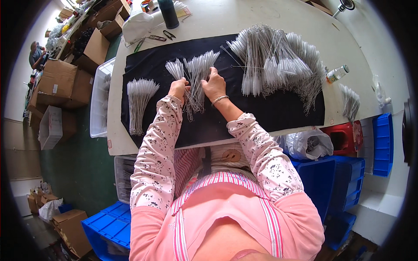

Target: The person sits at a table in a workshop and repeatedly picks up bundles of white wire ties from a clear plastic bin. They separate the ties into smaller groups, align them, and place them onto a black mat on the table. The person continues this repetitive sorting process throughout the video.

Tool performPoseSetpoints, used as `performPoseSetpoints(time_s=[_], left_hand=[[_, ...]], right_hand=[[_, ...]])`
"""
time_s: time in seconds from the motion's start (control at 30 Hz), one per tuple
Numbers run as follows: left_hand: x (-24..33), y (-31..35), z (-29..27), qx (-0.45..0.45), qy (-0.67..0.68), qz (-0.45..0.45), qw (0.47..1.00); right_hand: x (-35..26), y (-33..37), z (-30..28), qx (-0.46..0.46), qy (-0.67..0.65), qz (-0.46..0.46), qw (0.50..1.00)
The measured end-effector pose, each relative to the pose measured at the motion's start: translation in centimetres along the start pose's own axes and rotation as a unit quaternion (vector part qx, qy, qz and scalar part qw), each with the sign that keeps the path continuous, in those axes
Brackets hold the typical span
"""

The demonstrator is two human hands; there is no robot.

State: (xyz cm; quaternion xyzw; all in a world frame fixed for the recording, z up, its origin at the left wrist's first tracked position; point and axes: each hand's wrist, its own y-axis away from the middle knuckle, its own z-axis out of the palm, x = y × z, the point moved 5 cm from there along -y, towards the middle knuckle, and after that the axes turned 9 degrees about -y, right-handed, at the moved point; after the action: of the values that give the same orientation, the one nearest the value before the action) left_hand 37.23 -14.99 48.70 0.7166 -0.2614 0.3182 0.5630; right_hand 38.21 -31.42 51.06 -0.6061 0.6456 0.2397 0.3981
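Straw-cleaning brushes with white bristles and thin wire handles lie on a black cloth point(270, 115). My left hand point(178, 89) is closed round a small bunch of brushes point(175, 68), bristles pointing away from me. Against the right side of a wider bunch of brushes point(201, 65), my right hand point(214, 85) is closed, thumb and fingers gripping its wires. The looped wire ends hang toward me between the hands. To the left lies a separate bundle of brushes point(141, 93). A large heap of brushes point(272, 61) covers the cloth's right part.
Beyond the cloth lie thread snips point(169, 35), scissors point(156, 38) and a dark bottle point(168, 14). A glass jar point(337, 73) and another brush bundle point(349, 102) are at the right. Blue crates point(104, 224) and cardboard boxes point(56, 78) stand around the table. Another person point(37, 55) is far left.
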Motion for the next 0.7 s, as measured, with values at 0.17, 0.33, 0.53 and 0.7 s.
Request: performPoseSetpoints(time_s=[0.17,0.33,0.53,0.7], left_hand=[[0.3,0.1,0.6,-0.033,-0.012,-0.009,0.999],[-0.6,-1.7,0.8,-0.069,0.083,-0.008,0.994],[0.2,0.0,1.3,-0.157,0.153,0.005,0.976],[0.2,1.7,1.6,-0.289,0.188,-0.006,0.939]], right_hand=[[2.9,0.2,1.5,0.078,-0.087,0.062,0.991],[3.3,-0.4,4.4,-0.041,-0.151,0.165,0.974],[3.5,-0.8,5.3,-0.08,-0.201,0.122,0.969],[3.2,1.0,5.0,-0.218,-0.545,0.201,0.784]])
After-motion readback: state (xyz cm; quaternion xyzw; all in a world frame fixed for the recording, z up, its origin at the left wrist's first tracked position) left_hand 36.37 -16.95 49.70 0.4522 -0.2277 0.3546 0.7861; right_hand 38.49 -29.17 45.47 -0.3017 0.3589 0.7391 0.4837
